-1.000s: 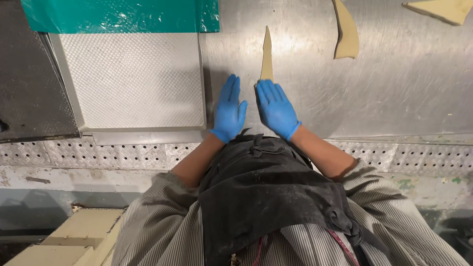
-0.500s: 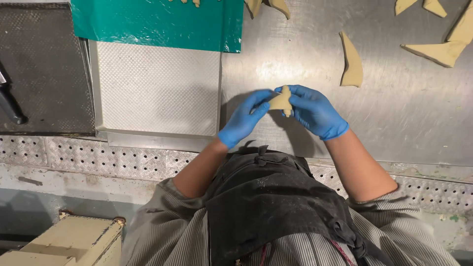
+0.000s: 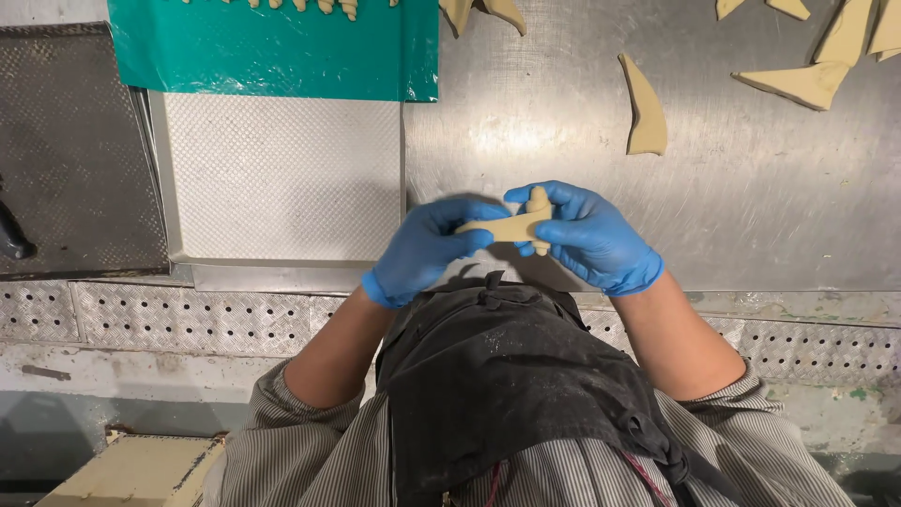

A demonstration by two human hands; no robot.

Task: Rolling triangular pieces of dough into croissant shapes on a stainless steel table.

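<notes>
On my far left lies one dark mesh tray (image 3: 84,150). Next to it sits one pale dotted baking tray (image 3: 282,178), and one green sheet (image 3: 272,47) covers its top end. A row of small rolled dough pieces (image 3: 291,5) peeks in at the top edge of the green sheet; I cannot count them well.

A moment ago the dough sat low between my hands, close to the steel table (image 3: 751,207). A second ago it lay flat and long on the table under my flat palms. Now it is lifted up off the table, in front of my dark apron (image 3: 507,376).

My left hand (image 3: 427,249) pinches the thin tail of the dough piece (image 3: 516,223) between thumb and fingers. My right hand (image 3: 587,235) is curled around the fat rolled end, and that end pokes up between my fingers.

Further right, one curved dough triangle (image 3: 646,108) lies alone on the table. At the top right corner more cut dough triangles (image 3: 798,83) lie together, about four, some cut off by the edge.
</notes>
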